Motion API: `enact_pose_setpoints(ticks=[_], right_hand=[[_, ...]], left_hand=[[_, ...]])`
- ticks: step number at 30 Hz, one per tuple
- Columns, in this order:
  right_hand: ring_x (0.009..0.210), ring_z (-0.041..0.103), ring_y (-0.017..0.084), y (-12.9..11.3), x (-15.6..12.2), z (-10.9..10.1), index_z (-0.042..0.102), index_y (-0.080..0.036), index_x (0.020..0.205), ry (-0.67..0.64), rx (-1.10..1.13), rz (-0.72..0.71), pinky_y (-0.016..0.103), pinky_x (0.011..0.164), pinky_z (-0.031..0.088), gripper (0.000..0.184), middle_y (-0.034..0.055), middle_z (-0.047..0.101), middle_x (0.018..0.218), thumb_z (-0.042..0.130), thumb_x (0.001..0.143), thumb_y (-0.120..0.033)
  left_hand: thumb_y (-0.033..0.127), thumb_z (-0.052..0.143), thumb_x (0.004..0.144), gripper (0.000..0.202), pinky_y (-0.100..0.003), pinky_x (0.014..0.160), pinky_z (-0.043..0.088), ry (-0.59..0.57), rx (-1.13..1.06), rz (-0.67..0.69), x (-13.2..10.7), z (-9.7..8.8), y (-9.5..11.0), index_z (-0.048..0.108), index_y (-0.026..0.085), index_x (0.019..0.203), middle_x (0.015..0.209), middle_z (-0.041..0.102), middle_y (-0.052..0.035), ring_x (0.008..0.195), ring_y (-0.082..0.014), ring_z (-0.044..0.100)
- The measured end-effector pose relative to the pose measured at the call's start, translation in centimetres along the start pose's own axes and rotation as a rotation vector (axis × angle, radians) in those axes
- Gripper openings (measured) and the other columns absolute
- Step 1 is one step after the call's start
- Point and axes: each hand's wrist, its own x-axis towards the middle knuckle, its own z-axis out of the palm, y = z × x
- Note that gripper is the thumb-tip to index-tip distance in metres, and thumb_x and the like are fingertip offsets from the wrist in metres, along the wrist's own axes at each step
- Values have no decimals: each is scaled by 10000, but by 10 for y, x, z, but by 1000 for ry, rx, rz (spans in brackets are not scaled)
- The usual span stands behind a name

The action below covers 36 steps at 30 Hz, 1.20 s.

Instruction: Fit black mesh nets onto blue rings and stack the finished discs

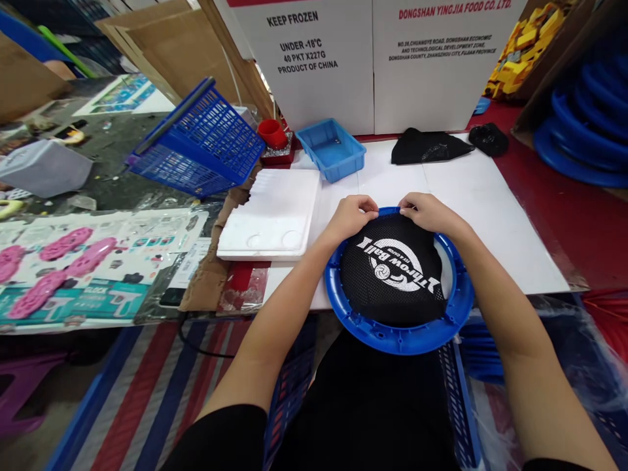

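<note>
A blue plastic ring [392, 339] lies at the near edge of the white work surface [490, 216]. A black mesh net [392, 271] printed "Throw Ball" lies inside it. My left hand [349, 217] pinches the net's far edge against the ring's rim. My right hand [426, 210] does the same just to the right. Both hands have curled fingers pressed on the mesh edge.
A white foam tray [272, 216] lies left of the ring. A small blue bin [331, 149], a red cup [273, 133] and a tilted blue basket [201, 140] stand behind. Black mesh pieces [426, 146] lie at the back. White cartons [373, 59] form a wall. Packaged toys [73, 261] lie left.
</note>
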Motion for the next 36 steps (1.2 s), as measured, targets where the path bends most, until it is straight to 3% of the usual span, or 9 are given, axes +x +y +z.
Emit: enact_pose_setpoints(ticks=[4,9,16,21,25,28,31,36], right_hand=[[999,703,284,3,0,-2,768,-208,1005,-14,15,-13,423,949,547,165,109,795,1080,617,956,-256],[972,692,277,2,-1,-9,769,-204,1022,-64,41,-11,425,928,544,190,107,789,1091,601,947,-254],[938,651,264,-7,0,-5,718,-194,918,-52,-160,-85,389,891,511,181,114,741,1006,547,947,-142],[946,652,278,-2,1,-1,712,-192,904,-20,-194,-172,403,900,511,176,129,730,1002,547,939,-138],[904,673,274,-1,-1,-4,739,-207,972,5,-34,-145,418,859,527,185,98,758,979,567,981,-276],[1006,700,289,-3,-1,-1,762,-223,1035,5,78,-215,454,950,537,245,96,785,1075,559,1002,-355],[1101,699,297,-5,0,5,762,-234,971,-20,110,-309,480,1042,519,220,103,781,1170,587,985,-366],[1039,711,297,-7,4,10,750,-223,931,7,121,-219,474,982,543,212,105,789,1120,567,973,-322]], left_hand=[[203,735,843,86,-365,880,555,-51,42,52,-1,-4,0,789,174,904,924,805,-59,899,-221,722],[301,637,977,211,-361,890,547,-107,46,107,-1,-4,5,807,181,1015,1047,817,-71,997,-234,728],[258,679,975,147,-433,1066,496,-127,333,313,4,10,14,818,211,975,1035,825,-46,1010,-248,711],[215,682,960,137,-366,934,532,-101,221,233,8,12,11,812,203,917,970,829,-37,929,-223,731],[222,674,968,139,-347,876,531,-70,173,150,10,17,8,804,187,932,952,824,-44,900,-217,728],[229,665,975,147,-349,873,534,-58,174,120,11,20,6,803,184,951,966,824,-50,909,-221,727],[246,668,975,152,-352,874,541,-50,185,110,12,22,4,808,192,960,984,829,-51,921,-227,733],[240,684,944,145,-365,862,547,-4,280,120,11,24,5,821,208,910,952,831,-52,904,-243,735]])
